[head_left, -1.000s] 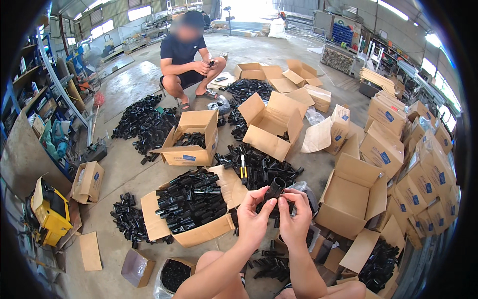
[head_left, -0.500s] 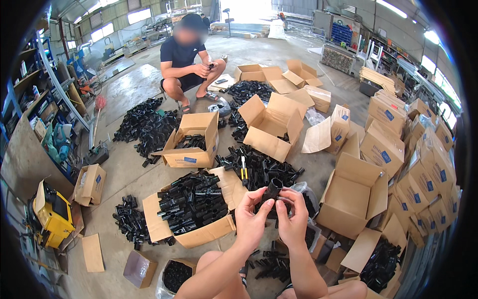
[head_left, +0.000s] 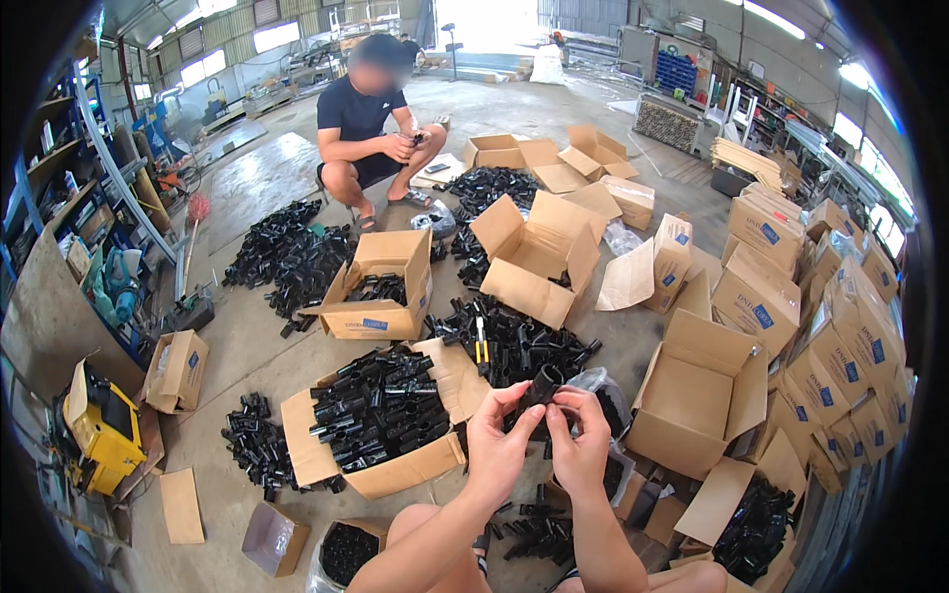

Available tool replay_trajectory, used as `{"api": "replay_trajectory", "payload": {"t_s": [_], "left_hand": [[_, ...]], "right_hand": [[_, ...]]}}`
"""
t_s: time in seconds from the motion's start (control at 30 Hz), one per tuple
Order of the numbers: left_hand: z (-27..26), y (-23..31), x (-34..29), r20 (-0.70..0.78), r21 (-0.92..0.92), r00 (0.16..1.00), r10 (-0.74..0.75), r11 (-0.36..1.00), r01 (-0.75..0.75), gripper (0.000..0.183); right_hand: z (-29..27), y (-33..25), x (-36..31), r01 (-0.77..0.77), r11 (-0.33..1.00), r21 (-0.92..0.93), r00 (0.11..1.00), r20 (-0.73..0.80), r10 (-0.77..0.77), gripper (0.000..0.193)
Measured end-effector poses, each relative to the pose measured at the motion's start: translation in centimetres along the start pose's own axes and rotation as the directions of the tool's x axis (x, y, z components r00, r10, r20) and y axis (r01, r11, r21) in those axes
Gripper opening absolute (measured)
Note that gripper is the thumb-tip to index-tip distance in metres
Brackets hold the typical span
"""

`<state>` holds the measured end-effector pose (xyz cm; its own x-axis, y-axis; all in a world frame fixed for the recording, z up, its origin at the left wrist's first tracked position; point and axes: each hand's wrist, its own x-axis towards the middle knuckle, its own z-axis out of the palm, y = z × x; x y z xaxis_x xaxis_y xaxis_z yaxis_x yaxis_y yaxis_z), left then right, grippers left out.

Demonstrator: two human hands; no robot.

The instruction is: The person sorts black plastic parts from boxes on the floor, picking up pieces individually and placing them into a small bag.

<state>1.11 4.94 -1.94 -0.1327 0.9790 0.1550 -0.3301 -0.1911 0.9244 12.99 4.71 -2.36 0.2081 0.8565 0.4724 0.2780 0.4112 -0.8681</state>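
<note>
Both my hands hold a short black tubular fitting (head_left: 543, 382), its round open end tilted up and away from me. My left hand (head_left: 497, 440) grips its left side, thumb pressed against the tube. My right hand (head_left: 581, 435) pinches the lower right side with thumb and fingertips. Just beyond lies a heap of similar black fittings (head_left: 539, 341), with a yellow-and-black utility knife (head_left: 481, 344) resting on it. Left of my hands, an opened carton (head_left: 407, 474) is filled with rows of the same fittings.
A co-worker (head_left: 361, 119) crouches at the far left, holding a small black part. Open cartons (head_left: 682, 415) stand on the right before stacked closed boxes (head_left: 766, 237). More piles of fittings (head_left: 287, 252) cover the floor. A yellow case (head_left: 104, 435) sits at the left.
The fitting in my hands has tilted slightly to the right and dropped a little. My grip stays on it. The co-worker's hands have shifted slightly.
</note>
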Motion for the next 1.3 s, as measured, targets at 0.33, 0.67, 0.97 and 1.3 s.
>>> {"api": "replay_trajectory", "payload": {"t_s": [0.33, 0.67, 0.97, 1.3], "left_hand": [[-0.1, -0.2, -0.4, 0.018, 0.089, 0.996, -0.092, 0.992, 0.09, 0.029], [-0.2, -0.1, -0.2, 0.031, 0.14, 0.996, -0.083, 0.987, 0.078, 0.031], [-0.2, 0.8, -0.4, 0.175, 0.314, 0.971, -0.163, 0.944, 0.102, 0.057], [-0.1, 0.1, -0.7, 0.217, 0.14, 0.934, -0.284, 0.956, 0.259, 0.049]], "right_hand": [[-0.6, 0.6, -1.3, -0.29, 0.89, 0.351, 0.957, 0.08, 0.28, 0.019], [-0.5, -0.1, -1.5, -0.331, 0.887, 0.321, 0.942, 0.055, 0.332, 0.024], [-2.5, 1.1, -2.0, -0.505, 0.626, 0.594, 0.847, 0.204, 0.491, 0.026], [-3.1, 1.6, -2.9, -0.534, 0.563, 0.63, 0.803, 0.169, 0.572, 0.024]]}}
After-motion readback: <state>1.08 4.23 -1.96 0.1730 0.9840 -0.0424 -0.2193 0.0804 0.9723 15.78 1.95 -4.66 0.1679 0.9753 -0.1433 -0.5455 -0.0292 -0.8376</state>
